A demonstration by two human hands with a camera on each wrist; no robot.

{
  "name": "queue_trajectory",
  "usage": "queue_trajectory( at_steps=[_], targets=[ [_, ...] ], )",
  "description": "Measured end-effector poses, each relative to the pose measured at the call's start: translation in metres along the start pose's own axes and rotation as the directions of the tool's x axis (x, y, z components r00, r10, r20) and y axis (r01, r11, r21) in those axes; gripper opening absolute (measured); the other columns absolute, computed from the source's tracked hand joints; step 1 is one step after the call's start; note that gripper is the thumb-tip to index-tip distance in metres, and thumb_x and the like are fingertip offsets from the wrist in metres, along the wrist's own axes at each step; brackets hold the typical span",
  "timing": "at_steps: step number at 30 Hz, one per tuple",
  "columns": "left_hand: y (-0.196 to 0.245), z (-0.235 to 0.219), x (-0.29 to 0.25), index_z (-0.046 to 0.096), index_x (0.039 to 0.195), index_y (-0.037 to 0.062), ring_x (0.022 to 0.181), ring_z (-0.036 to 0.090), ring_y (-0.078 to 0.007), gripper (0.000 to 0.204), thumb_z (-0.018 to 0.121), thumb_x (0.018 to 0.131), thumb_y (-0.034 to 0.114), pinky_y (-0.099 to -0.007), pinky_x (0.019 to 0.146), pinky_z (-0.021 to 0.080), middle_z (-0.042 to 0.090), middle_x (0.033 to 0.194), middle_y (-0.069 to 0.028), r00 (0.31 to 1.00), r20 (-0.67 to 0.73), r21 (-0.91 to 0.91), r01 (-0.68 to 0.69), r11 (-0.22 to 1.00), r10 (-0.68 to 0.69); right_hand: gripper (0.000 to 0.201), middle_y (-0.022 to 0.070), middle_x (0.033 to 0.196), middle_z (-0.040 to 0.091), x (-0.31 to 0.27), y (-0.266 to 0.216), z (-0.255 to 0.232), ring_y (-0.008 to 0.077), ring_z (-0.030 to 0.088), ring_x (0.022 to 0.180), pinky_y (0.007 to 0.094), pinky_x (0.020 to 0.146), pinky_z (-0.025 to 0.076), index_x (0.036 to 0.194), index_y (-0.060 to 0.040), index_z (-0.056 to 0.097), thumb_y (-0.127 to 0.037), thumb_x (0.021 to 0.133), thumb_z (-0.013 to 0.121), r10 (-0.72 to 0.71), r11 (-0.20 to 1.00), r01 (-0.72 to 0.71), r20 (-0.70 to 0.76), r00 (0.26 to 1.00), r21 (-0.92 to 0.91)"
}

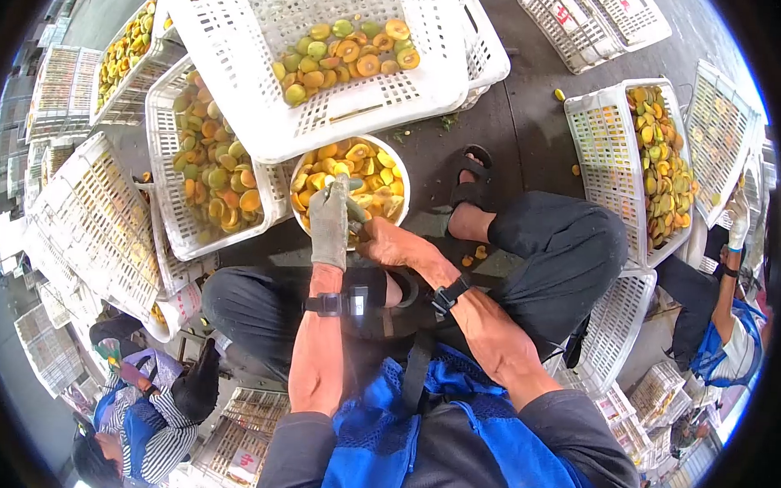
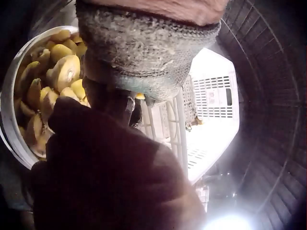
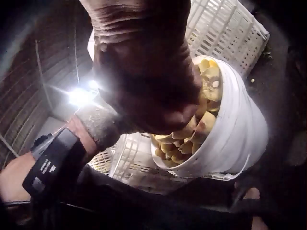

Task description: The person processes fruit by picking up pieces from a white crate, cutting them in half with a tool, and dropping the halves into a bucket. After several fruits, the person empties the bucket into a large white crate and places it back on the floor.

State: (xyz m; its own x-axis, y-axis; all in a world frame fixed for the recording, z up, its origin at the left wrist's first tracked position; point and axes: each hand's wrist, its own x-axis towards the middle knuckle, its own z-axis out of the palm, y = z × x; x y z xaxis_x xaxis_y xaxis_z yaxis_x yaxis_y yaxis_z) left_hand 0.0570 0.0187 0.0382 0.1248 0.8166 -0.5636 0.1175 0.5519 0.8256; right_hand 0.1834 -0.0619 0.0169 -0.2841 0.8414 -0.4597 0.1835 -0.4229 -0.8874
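A white round bucket (image 1: 404, 186) holds halved yellow fruit (image 1: 385, 163). Over its near side is my left hand (image 1: 328, 223) in a grey, soiled glove, fingers pointing toward the bucket. My bare right hand (image 1: 389, 243) is close against the glove's right side, its fingers bent. Whatever lies between the hands is too small and covered to make out. In the left wrist view the glove (image 2: 139, 52) and the dark right hand (image 2: 110, 167) hide the fingertips. From the right wrist, the back of my right hand (image 3: 148, 81) covers part of the fruit (image 3: 204, 127) in the bucket (image 3: 235, 129).
Beyond the bucket, a large white crate (image 1: 361, 114) holds halved fruit. Fuller crates stand left (image 1: 157, 150) and right (image 1: 583, 139). A sandalled foot (image 1: 470, 174) rests on the dark floor right of the bucket. Other people sit at lower left (image 1: 157, 408) and right (image 1: 736, 333).
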Motion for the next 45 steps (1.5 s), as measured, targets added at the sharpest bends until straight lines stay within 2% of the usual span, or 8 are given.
queue_trajectory(
  at_steps=[4, 8, 15, 24, 27, 31, 37, 45],
  targets=[
    [0.006, -0.006, 0.004, 0.07, 0.113, -0.003, 0.051, 0.056, -0.0144, 0.049, 0.058, 0.104, 0.044, -0.0258, 0.049, 0.048, 0.061, 0.062, -0.0044, 0.994, 0.011, -0.333, 0.102, 0.937, -0.105, 0.016, 0.002, 0.062, 0.058, 0.0, -0.023, -0.012, 0.0144, 0.051, 0.049, 0.0332, 0.044, 0.038, 0.091, 0.0015, 0.066, -0.014, 0.088, 0.068, 0.252, 0.93, -0.29, 0.184, 0.95, 0.226],
    [-0.014, -0.007, 0.016, 0.069, 0.119, -0.001, 0.062, 0.062, -0.0167, 0.048, 0.058, 0.104, 0.043, -0.028, 0.058, 0.054, 0.063, 0.072, -0.0054, 0.999, -0.017, -0.534, 0.034, 0.845, -0.051, 0.013, -0.0033, 0.06, 0.049, -0.005, -0.024, -0.015, 0.0053, 0.038, 0.042, 0.0262, 0.038, 0.027, 0.084, -0.0068, 0.06, -0.012, 0.091, 0.07, 0.184, 0.725, -0.316, 0.27, 0.945, 0.611],
    [-0.025, -0.004, 0.029, 0.068, 0.113, 0.0005, 0.06, 0.063, -0.0194, 0.038, 0.059, 0.105, 0.036, -0.0306, 0.056, 0.055, 0.058, 0.072, -0.004, 0.97, -0.196, -0.641, -0.014, 0.767, -0.146, 0.021, 0.0024, 0.065, 0.058, -0.007, -0.031, -0.02, 0.0133, 0.052, 0.052, 0.0309, 0.048, 0.039, 0.086, 0.0018, 0.066, -0.018, 0.09, 0.068, 0.131, 0.979, -0.14, 0.071, 0.989, 0.147],
    [-0.012, -0.022, 0.042, 0.067, 0.116, -0.0023, 0.053, 0.052, -0.0121, 0.035, 0.058, 0.106, 0.03, -0.027, 0.055, 0.051, 0.045, 0.062, 0.0043, 0.965, -0.258, -0.648, -0.145, 0.747, -0.036, 0.035, 0.0259, 0.077, 0.064, 0.007, 0.012, -0.005, 0.0271, 0.064, 0.071, 0.042, 0.066, 0.049, 0.097, 0.0121, 0.062, -0.022, 0.089, 0.063, 0.096, 0.994, -0.102, -0.154, 0.983, -0.036],
    [-0.02, -0.025, 0.046, 0.068, 0.107, -0.0006, 0.051, 0.054, -0.0153, 0.034, 0.055, 0.107, 0.03, -0.0289, 0.054, 0.05, 0.047, 0.061, 0.0022, 0.972, -0.234, -0.635, -0.149, 0.758, -0.005, 0.038, 0.0199, 0.076, 0.066, 0.015, 0.021, 0.001, 0.0253, 0.064, 0.073, 0.0407, 0.068, 0.05, 0.098, 0.0113, 0.063, -0.025, 0.089, 0.065, -0.048, 0.994, 0.017, -0.305, 0.951, -0.105],
    [-0.03, -0.008, 0.043, 0.069, 0.108, 0.0011, 0.052, 0.055, -0.0143, 0.032, 0.056, 0.107, 0.031, -0.0258, 0.055, 0.049, 0.045, 0.06, 0.0036, 0.963, -0.264, -0.583, -0.112, 0.805, -0.057, 0.038, 0.0059, 0.076, 0.065, 0.018, -0.018, -0.002, 0.0165, 0.06, 0.06, 0.0317, 0.051, 0.048, 0.094, 0.0059, 0.066, -0.032, 0.089, 0.067, -0.136, 0.973, 0.193, -0.365, 0.921, 0.125],
    [-0.016, 0.006, 0.028, 0.069, 0.112, 0.0029, 0.055, 0.058, -0.0146, 0.032, 0.057, 0.106, 0.032, -0.0245, 0.054, 0.048, 0.046, 0.06, 0.0044, 0.967, -0.232, -0.641, -0.066, 0.765, -0.111, 0.026, 0.0027, 0.078, 0.066, 0.01, -0.018, -0.013, 0.0095, 0.054, 0.06, 0.027, 0.053, 0.042, 0.093, -0.0016, 0.069, -0.027, 0.095, 0.065, 0.155, 0.786, -0.019, -0.167, 0.974, 0.618],
    [-0.024, -0.007, 0.029, 0.07, 0.11, 0.0032, 0.056, 0.056, -0.0128, 0.031, 0.059, 0.106, 0.032, -0.0259, 0.055, 0.05, 0.048, 0.061, 0.0041, 0.968, -0.244, -0.627, -0.114, 0.77, -0.056, 0.021, 0.0052, 0.074, 0.067, 0.016, -0.009, -0.014, 0.0053, 0.045, 0.046, 0.0223, 0.04, 0.032, 0.105, 0.0, 0.067, -0.019, 0.097, 0.066, 0.148, 0.507, 0.04, -0.133, 0.98, 0.861]
  ],
)
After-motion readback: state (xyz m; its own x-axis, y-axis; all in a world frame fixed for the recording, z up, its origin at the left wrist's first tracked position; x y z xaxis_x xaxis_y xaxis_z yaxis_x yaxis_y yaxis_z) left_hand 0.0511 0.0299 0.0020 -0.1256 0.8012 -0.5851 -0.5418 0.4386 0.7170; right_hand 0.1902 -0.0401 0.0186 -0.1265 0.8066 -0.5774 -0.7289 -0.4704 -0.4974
